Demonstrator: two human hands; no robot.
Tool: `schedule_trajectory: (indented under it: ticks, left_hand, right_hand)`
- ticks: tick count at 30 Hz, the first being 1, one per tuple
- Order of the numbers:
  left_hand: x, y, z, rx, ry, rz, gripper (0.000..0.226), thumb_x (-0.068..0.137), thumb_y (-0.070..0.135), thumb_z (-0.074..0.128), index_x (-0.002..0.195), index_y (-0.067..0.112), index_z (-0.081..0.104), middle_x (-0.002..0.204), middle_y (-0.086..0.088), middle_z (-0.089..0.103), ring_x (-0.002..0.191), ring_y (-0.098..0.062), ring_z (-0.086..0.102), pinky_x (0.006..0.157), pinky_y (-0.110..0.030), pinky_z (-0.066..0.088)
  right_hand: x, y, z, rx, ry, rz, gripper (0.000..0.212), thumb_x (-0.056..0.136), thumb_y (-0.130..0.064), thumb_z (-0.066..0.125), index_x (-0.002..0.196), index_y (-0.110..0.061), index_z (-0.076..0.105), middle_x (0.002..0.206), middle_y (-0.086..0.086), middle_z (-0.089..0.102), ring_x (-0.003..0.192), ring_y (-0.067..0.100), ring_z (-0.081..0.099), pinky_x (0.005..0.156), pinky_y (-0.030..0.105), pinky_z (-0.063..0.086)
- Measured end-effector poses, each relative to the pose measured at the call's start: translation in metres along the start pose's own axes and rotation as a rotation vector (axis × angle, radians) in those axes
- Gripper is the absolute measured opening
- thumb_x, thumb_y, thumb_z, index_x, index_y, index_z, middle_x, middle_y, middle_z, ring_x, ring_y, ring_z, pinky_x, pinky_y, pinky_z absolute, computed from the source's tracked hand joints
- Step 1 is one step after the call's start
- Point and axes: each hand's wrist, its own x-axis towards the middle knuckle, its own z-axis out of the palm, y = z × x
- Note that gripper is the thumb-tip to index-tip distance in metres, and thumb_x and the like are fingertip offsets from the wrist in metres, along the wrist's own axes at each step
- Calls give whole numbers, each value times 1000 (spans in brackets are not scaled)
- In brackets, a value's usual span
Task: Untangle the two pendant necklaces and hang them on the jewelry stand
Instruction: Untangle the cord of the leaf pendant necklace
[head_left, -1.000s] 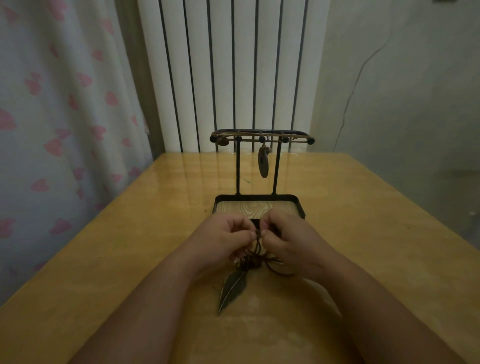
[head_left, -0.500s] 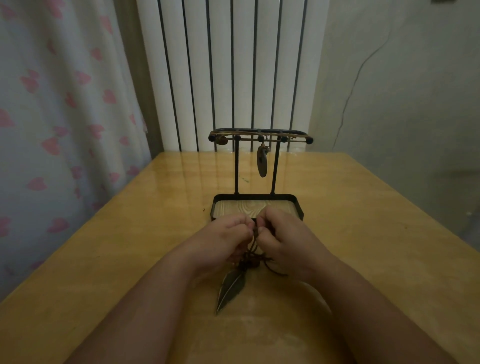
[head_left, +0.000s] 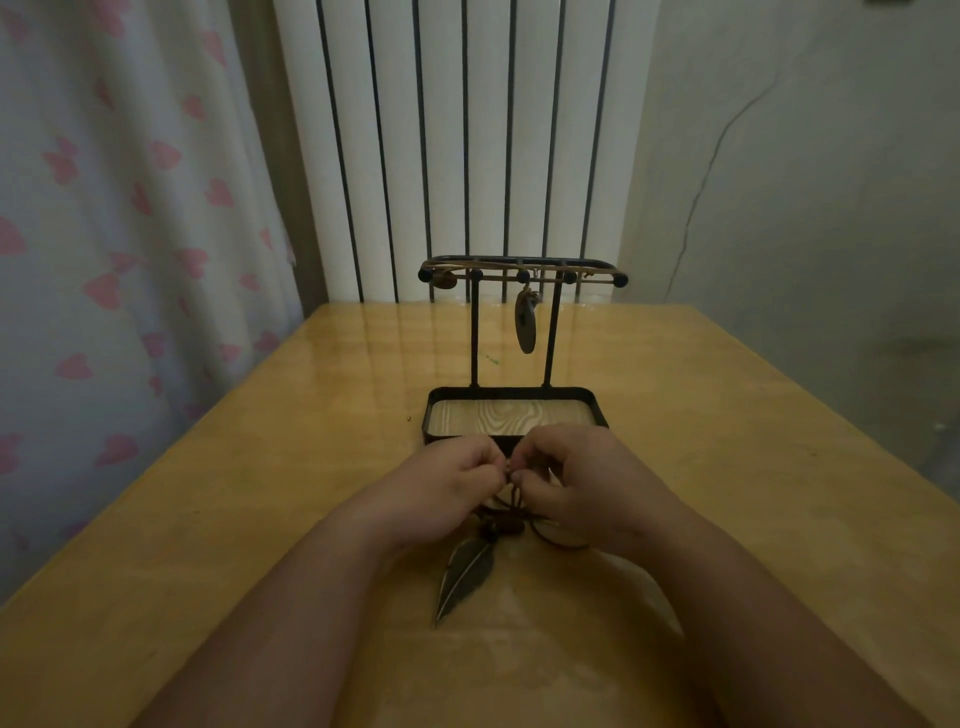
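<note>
A black jewelry stand (head_left: 522, 273) with a wood-lined base tray (head_left: 511, 415) stands in the middle of the table. One necklace with an oval pendant (head_left: 525, 322) hangs from the stand's top bar. My left hand (head_left: 447, 486) and my right hand (head_left: 582, 480) meet just in front of the tray, and both pinch the dark cord (head_left: 511, 475) of the other necklace. Its leaf-shaped pendant (head_left: 464, 574) lies on the table below my hands, with beads and a loop of cord (head_left: 558, 538) beside it.
The yellow wooden table (head_left: 270, 493) runs back to a white radiator (head_left: 452, 140). A curtain with pink hearts (head_left: 104, 234) hangs along the left side. A grey wall with a cable (head_left: 711, 171) is at the right.
My hands have stayed together in front of the tray, fingers shifting slightly on the cord. The leaf pendant and the hanging pendant have kept their places.
</note>
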Motion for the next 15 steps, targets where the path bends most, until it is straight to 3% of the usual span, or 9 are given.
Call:
schedule_trajectory:
  ticks: [4,7,10,12,15]
  left_hand:
    - [0,2,0,-12,28,16,23,94,16,47,78,30,56,67,9,49,60,-7,44,54,-24,36]
    - [0,2,-2,-98,82,28,25,95,22,48,75,33,58,64,12,50,60,-8,44,56,-28,36]
    - [0,2,-3,-145,93,27,22,95,23,48,76,31,57,64,10,49,60,-10,41,56,-29,34]
    - [0,1,-2,-109,83,16,21,95,22,49,78,30,58,65,10,49,61,-10,42,56,-28,35]
    - [-1,2,-1,-35,59,18,22,95,18,49,79,30,58,71,9,51,65,-9,45,58,-26,36]
  right_hand:
    - [0,1,0,37,40,-21,11,90,-29,60,85,-39,58,80,-16,59,73,-1,55,60,15,43]
    - [1,1,4,229,131,-8,11,92,-27,59,84,-34,61,74,-12,58,66,-4,53,56,14,43]
    - [2,1,5,385,128,32,9,93,-26,57,86,-29,63,77,-7,61,66,2,53,61,20,48]
    - [2,3,5,336,70,57,10,92,-26,58,84,-30,62,79,-6,62,69,4,55,62,22,49]
    - [0,3,2,224,42,33,9,87,-27,65,86,-36,63,79,-11,61,68,-2,54,56,14,44]
